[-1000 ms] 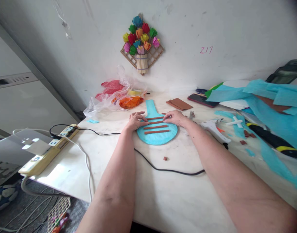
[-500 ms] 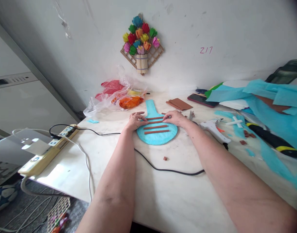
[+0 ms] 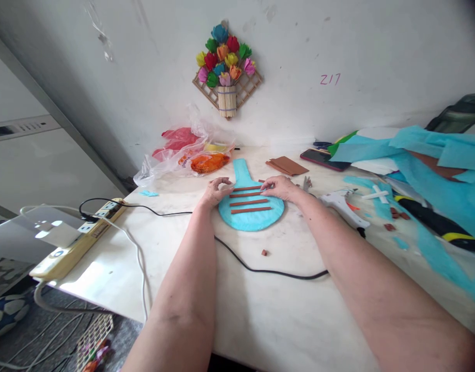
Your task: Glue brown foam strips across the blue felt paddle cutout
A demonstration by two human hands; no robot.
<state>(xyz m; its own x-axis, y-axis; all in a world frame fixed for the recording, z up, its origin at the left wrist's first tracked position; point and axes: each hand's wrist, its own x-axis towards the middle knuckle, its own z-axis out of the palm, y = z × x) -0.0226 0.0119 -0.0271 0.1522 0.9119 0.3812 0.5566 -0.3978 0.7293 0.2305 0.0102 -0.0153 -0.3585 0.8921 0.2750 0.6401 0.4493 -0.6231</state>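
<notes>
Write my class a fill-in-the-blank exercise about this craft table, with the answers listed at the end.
The blue cutout carries ____ brown strips. The left hand and right hand touch its edges, and the white glue gun lies on the ____ hand's side. The cable across the table is ____.
Missing words: four; right; black.

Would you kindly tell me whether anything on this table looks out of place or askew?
A small brown scrap lies alone on the white table near the black cable, apart from the four brown strips on the blue paddle-shaped cutout. Those strips lie roughly parallel; none looks askew.
</notes>
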